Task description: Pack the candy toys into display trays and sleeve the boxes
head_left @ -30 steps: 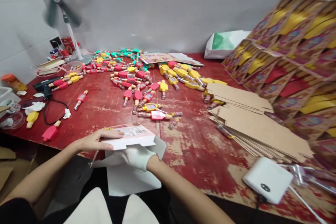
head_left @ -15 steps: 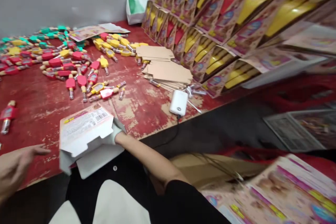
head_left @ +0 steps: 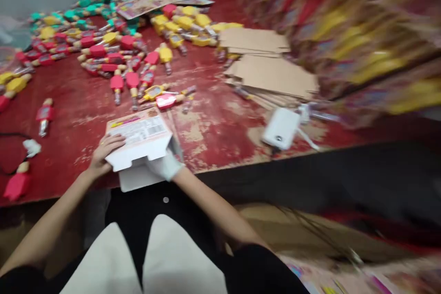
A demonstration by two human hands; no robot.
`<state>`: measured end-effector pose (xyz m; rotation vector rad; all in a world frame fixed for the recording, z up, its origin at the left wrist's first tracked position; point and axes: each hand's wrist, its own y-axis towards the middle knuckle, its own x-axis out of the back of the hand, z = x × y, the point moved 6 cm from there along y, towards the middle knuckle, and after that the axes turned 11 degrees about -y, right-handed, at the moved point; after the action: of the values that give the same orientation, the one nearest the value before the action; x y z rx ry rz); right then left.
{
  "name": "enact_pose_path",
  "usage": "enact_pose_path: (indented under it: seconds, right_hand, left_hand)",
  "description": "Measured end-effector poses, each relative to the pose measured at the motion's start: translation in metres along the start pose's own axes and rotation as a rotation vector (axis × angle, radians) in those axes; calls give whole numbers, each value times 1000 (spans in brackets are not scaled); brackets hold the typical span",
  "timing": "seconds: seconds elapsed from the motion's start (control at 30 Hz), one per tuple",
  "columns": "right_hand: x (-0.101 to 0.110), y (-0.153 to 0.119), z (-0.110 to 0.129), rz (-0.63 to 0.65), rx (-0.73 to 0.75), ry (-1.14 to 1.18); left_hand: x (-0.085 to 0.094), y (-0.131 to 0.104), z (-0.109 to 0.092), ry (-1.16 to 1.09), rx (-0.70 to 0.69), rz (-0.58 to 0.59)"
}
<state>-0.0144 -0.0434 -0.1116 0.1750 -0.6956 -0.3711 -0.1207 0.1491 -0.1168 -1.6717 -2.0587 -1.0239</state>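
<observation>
Fingers (head_left: 112, 140) of the bare left hand (head_left: 103, 154) lie flat and slightly spread on the printed top panel of a small white carton (head_left: 138, 142), pressing its left edge at the near rim of the red counter (head_left: 213, 133). At 3 o'clock from that hand, the white-gloved right hand (head_left: 164, 165) holds the carton's near right corner from below; its fingers are tucked under a white flap, so whether they pinch or just support cannot be told. The carton sits half over the counter edge, barcode label facing up, with an open flap hanging toward the person's lap.

At 9 o'clock from the carton, near the counter's left edge, lie a crumpled white scrap (head_left: 32, 147) and a red flat-handled toy (head_left: 16, 183). At 3 o'clock, well apart, rests a white power bank (head_left: 280, 127) with a cable at its near side.

At 12 o'clock, just beyond the carton, 2 toy tubes, 1 yellow (head_left: 155, 93) and 1 pink (head_left: 167, 100), lie side by side. Farther at 12 and 11 o'clock spreads a loose heap of red, yellow and teal toy tubes (head_left: 103, 46). At 1 o'clock sit stacked flat brown cardboard sheets (head_left: 272, 73), and at 2 o'clock a blurred wall of printed display boxes (head_left: 344, 32) rises along the counter's right side.
</observation>
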Motion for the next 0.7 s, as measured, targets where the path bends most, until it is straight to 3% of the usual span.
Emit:
enact_pose_path:
  seconds: [0.07,0.17,0.2,0.23,0.3,0.33,0.4,0.5,0.6,0.7]
  right_hand:
    - [10,-31,9,-111,31,-56]
    - [61,-71,-22,-647,-120,-244]
    - [72,-74,-38,-731,-167,-283]
    - [77,-68,-54,-715,-179,-293]
    - [70,-39,-78,-430,-75,-241]
    - [63,-24,-84,-289,-3,-226]
    - [54,1,-88,-169,112,-229]
    - [43,21,-79,-166,253,-263]
    - [38,25,-76,-215,238,-296]
    - [41,17,-76,-203,210,-366]
  left_hand:
    - [-3,1,-1,-82,46,-15]
    - [-2,6,6,-177,107,-64]
    - [-1,7,8,-202,117,-78]
    - [0,9,9,-225,120,-85]
    - [0,11,9,-264,117,-67]
    - [-1,12,9,-276,117,-40]
    - [-2,13,7,-282,121,14]
    - [-2,11,-1,-259,116,125]
    - [-5,4,-10,-245,190,243]
    - [-10,-2,-20,-250,275,197]
